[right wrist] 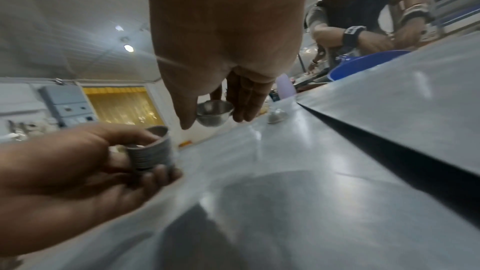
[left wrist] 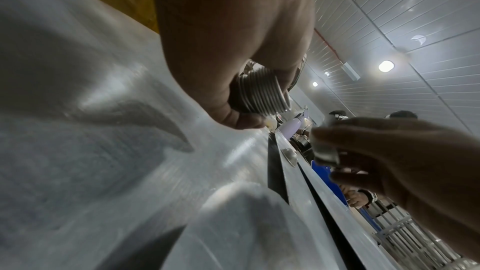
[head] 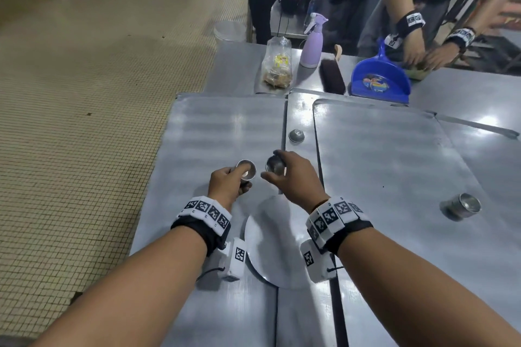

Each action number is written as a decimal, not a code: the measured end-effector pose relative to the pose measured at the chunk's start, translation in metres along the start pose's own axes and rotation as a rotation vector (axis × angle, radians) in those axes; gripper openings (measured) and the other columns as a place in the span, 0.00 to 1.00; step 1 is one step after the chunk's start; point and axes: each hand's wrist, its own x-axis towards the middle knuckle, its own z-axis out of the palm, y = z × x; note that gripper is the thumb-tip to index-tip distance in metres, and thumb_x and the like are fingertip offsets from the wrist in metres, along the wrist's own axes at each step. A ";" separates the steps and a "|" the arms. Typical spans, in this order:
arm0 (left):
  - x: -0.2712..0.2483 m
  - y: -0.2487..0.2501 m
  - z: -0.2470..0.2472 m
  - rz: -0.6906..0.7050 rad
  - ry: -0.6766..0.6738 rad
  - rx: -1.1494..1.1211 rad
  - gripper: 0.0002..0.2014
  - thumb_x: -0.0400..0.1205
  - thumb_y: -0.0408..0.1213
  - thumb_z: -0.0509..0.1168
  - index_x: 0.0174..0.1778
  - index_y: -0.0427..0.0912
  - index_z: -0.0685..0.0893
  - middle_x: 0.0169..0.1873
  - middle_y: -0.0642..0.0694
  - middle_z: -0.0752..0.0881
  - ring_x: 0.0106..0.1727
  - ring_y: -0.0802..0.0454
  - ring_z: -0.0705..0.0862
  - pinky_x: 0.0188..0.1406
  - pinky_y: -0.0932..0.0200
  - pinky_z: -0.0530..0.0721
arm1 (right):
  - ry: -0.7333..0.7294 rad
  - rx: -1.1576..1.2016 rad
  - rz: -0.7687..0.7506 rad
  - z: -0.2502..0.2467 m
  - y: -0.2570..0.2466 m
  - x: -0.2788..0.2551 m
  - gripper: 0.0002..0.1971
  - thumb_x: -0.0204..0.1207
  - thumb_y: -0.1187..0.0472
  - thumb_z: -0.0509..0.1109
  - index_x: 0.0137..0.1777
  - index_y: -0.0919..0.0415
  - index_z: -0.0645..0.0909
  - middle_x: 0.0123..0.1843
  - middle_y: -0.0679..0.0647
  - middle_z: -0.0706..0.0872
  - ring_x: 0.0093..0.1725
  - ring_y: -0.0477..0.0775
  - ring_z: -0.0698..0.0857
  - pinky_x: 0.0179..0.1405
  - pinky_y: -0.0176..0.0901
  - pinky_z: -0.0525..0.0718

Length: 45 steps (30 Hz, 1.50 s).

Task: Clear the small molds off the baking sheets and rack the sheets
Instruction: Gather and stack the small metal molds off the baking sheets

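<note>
Over the baking sheets [head: 225, 127], left hand [head: 225, 182] fingers grip one mold stack [head: 246, 170], right hand [head: 296, 175] fingers one mold [head: 275, 165].

steel table [head: 239, 65] carries baking sheets [head: 225, 132], dustpan [head: 380, 79] (blue), brush [head: 332, 76], spray bottle [head: 311, 45].

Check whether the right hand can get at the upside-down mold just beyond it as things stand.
Probably not yet: the path over the baking sheet to the upside-down mold looks free, but the right hand already holds a single mold, so it likely must drop that first.

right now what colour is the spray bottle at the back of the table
The spray bottle is pale lilac; the head view shows it best.
</note>
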 end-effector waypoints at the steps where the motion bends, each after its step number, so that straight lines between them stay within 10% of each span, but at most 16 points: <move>1: 0.000 0.000 0.001 -0.014 -0.008 -0.033 0.18 0.74 0.45 0.77 0.44 0.30 0.89 0.35 0.36 0.87 0.32 0.45 0.86 0.42 0.52 0.90 | 0.015 0.009 -0.028 0.003 -0.004 -0.002 0.28 0.73 0.47 0.80 0.70 0.58 0.82 0.65 0.55 0.87 0.63 0.58 0.85 0.64 0.53 0.82; 7: -0.008 0.001 0.012 -0.078 -0.196 -0.137 0.29 0.71 0.63 0.72 0.42 0.35 0.89 0.35 0.37 0.90 0.41 0.42 0.90 0.53 0.44 0.90 | 0.057 -0.007 -0.039 0.017 -0.017 -0.014 0.29 0.73 0.43 0.79 0.73 0.49 0.80 0.61 0.50 0.91 0.58 0.56 0.88 0.58 0.51 0.84; 13: -0.001 0.001 0.006 -0.096 -0.183 -0.131 0.20 0.79 0.53 0.74 0.44 0.36 0.90 0.35 0.38 0.89 0.38 0.45 0.88 0.47 0.48 0.90 | 0.000 -0.004 0.000 0.025 -0.009 -0.016 0.38 0.72 0.36 0.76 0.80 0.46 0.72 0.71 0.48 0.86 0.68 0.52 0.83 0.64 0.49 0.83; 21: 0.026 -0.003 -0.001 -0.046 -0.018 -0.017 0.04 0.79 0.32 0.73 0.44 0.34 0.87 0.40 0.37 0.85 0.29 0.48 0.85 0.34 0.59 0.87 | -0.002 -0.196 0.222 0.000 0.047 0.033 0.24 0.82 0.51 0.64 0.77 0.54 0.75 0.73 0.55 0.82 0.70 0.60 0.82 0.65 0.51 0.78; 33: 0.032 -0.009 0.000 -0.012 0.036 0.104 0.05 0.79 0.32 0.71 0.41 0.35 0.86 0.35 0.40 0.86 0.33 0.45 0.88 0.39 0.57 0.87 | -0.223 -0.363 0.169 -0.006 0.087 0.145 0.29 0.79 0.61 0.67 0.80 0.53 0.66 0.74 0.60 0.74 0.67 0.69 0.81 0.61 0.57 0.82; 38: 0.026 -0.006 0.005 0.000 0.045 0.115 0.05 0.80 0.32 0.71 0.39 0.36 0.86 0.33 0.42 0.86 0.33 0.46 0.88 0.42 0.53 0.87 | -0.103 -0.313 0.180 0.000 0.093 0.135 0.18 0.86 0.57 0.59 0.69 0.65 0.78 0.70 0.67 0.75 0.62 0.73 0.82 0.62 0.55 0.79; 45: 0.008 -0.002 0.011 0.042 -0.012 0.109 0.05 0.80 0.33 0.70 0.43 0.35 0.86 0.36 0.40 0.84 0.33 0.48 0.87 0.31 0.62 0.84 | -0.078 -0.165 0.180 -0.005 0.087 0.087 0.24 0.78 0.54 0.71 0.73 0.58 0.75 0.69 0.61 0.77 0.64 0.67 0.81 0.62 0.52 0.77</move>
